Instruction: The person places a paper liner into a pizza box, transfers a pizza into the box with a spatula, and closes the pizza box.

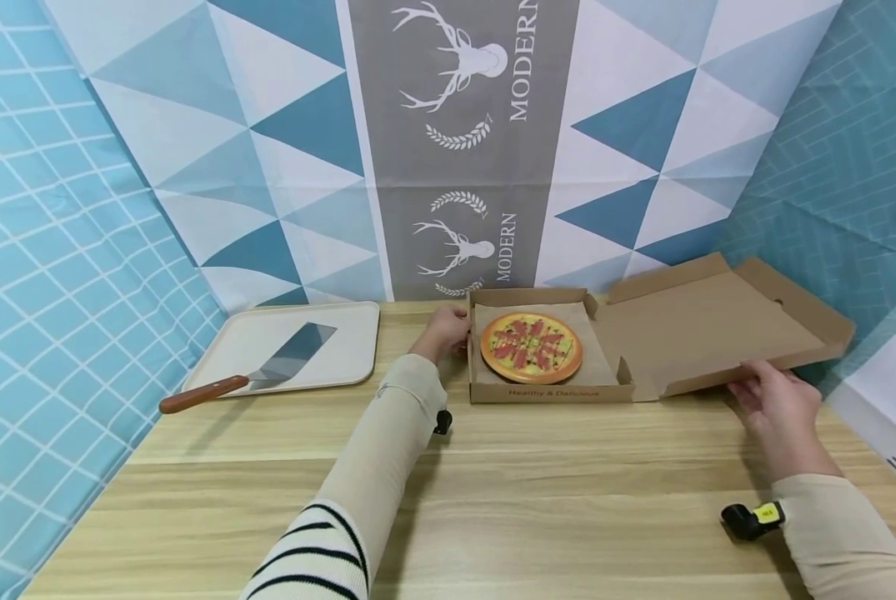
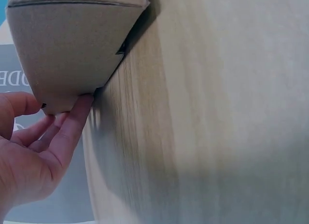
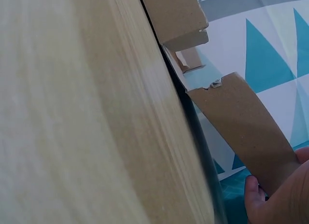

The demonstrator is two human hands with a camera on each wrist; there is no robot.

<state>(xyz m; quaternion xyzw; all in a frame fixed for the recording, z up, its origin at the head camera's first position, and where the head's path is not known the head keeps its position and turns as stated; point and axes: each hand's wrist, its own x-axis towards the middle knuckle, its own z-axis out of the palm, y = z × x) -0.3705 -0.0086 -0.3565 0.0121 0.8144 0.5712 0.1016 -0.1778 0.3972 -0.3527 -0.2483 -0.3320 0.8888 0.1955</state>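
Note:
An open cardboard pizza box (image 1: 551, 393) lies on the wooden table, its lid (image 1: 706, 329) folded out to the right and tilted up off the tabletop. Inside, on brown paper, sits a round pizza (image 1: 532, 347) with red strips on top. My left hand (image 1: 448, 327) holds the box by its left wall; in the left wrist view the fingers and thumb are around the far end of that wall (image 2: 72, 45). My right hand (image 1: 781, 408) grips the near edge of the lid, and in the right wrist view it pinches the lid's side flap (image 3: 246, 132).
On the left a cream tray (image 1: 357, 342) carries a pizza spatula (image 1: 295, 354), whose brown wooden handle sticks out over the tray's near rim. A patterned wall covering (image 1: 463, 167) rises directly behind the box. The wooden table (image 1: 553, 508) stretches out in front.

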